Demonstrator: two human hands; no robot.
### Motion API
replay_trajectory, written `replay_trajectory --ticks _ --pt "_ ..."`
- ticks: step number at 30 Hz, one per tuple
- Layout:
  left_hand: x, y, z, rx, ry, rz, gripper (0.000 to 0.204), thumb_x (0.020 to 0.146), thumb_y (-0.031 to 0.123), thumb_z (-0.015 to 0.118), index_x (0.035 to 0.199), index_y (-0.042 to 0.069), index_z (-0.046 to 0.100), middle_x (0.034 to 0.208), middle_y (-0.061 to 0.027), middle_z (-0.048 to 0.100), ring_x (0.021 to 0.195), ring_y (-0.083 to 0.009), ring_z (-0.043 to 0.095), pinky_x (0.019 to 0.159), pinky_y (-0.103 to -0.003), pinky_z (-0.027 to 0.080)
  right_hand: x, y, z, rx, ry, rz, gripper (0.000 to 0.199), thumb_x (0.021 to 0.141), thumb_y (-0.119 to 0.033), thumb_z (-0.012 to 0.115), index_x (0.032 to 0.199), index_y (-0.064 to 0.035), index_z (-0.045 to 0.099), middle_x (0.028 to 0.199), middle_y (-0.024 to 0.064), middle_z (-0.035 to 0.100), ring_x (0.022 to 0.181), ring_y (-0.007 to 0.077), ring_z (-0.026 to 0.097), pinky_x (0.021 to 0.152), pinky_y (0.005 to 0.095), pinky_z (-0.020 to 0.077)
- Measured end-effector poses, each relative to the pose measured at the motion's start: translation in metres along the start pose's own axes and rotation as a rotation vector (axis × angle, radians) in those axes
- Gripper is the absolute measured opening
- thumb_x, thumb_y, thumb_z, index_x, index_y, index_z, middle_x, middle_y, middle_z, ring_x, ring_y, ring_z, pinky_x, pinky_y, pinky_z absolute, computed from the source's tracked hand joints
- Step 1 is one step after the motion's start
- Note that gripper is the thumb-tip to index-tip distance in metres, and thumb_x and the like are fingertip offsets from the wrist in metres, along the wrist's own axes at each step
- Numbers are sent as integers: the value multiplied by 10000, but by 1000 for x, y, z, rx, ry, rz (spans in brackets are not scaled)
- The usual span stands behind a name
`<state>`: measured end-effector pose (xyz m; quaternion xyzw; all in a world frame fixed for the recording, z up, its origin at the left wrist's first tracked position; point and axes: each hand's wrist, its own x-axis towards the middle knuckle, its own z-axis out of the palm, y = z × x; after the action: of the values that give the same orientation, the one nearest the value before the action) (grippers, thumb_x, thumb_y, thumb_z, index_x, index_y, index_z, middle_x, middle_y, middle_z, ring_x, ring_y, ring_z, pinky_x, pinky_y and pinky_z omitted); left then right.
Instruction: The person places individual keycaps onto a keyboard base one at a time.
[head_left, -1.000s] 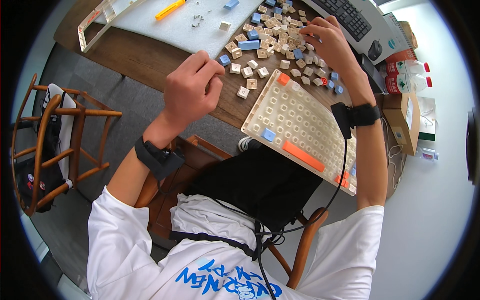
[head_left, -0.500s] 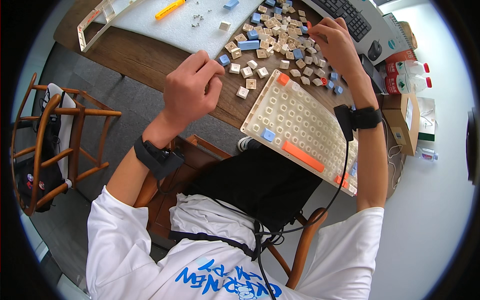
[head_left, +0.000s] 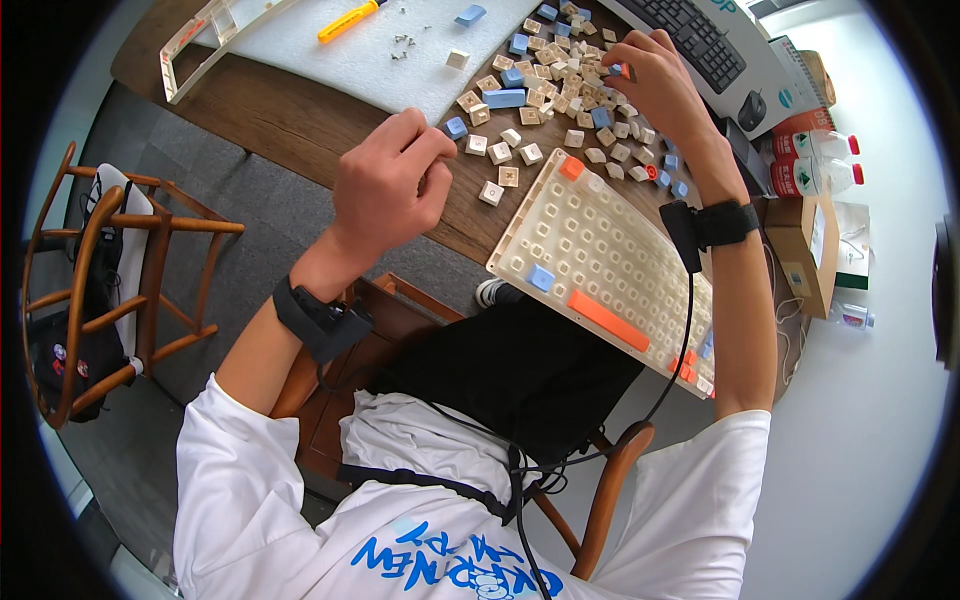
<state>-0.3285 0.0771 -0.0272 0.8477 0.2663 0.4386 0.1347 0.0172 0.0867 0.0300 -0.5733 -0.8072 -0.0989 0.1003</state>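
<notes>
My left hand (head_left: 392,180) hovers over the near table edge, fingers curled closed. Anything inside them is hidden. Stretched over the right side of the loose keycap pile (head_left: 560,75), my right hand (head_left: 658,88) has its fingers closed at an orange keycap (head_left: 626,71). The pile mixes beige, white and blue caps, several lying upside down. In front of it a cream keyboard (head_left: 610,255) lies at a slant, mostly bare switch positions showing. An orange space bar (head_left: 608,320), a blue keycap (head_left: 540,278) and an orange corner keycap (head_left: 571,167) sit on it.
A white foam sheet (head_left: 420,75) at the far left bears a yellow-handled screwdriver (head_left: 348,22), small screws (head_left: 402,46) and part of a cream frame (head_left: 190,50). A keyboard box (head_left: 740,70), bottles (head_left: 815,175) and a cardboard carton (head_left: 805,245) stand at right. A chair (head_left: 130,290) is at left.
My right hand has drawn slightly nearer, and the orange keycap at its fingertips has shifted with it. My left hand stays curled in nearly the same place. The whole view has shifted slightly.
</notes>
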Motion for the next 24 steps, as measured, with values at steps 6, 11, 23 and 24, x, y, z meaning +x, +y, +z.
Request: replay_trajectory --ticks 6,11,23,24 --pt "0 0 1 -10 -3 -3 67 794 -5 659 819 57 652 775 -61 559 682 -235 613 588 -359 515 4 5 7 -25 41 -31 217 829 -107 809 990 -66 670 1006 42 645 1028 269 553 923 370 496" --pt "-1 -1 1 -8 1 -3 67 795 -6 657 819 56 649 771 -62 554 682 -237 607 587 -358 513 5 4 8 -33 1 -28 184 841 -134 793 954 -57 670 1007 44 675 1070 279 554 965 379 497" --pt "0 -1 0 -6 -1 8 70 792 -8 655 825 53 650 773 -65 552 692 -241 607 595 -358 515 -1 13 -3 55 -24 -62 169 823 -171 828 909 -81 714 1060 15 656 1123 295 486 996 404 450" --pt "0 -1 1 -8 -1 6 70 791 -8 655 823 54 650 773 -65 553 692 -241 608 596 -358 515 -2 13 -2 52 -24 -61 169 823 -171 828 909 -81 714 1060 15 656 1123 295 486 996 404 450"
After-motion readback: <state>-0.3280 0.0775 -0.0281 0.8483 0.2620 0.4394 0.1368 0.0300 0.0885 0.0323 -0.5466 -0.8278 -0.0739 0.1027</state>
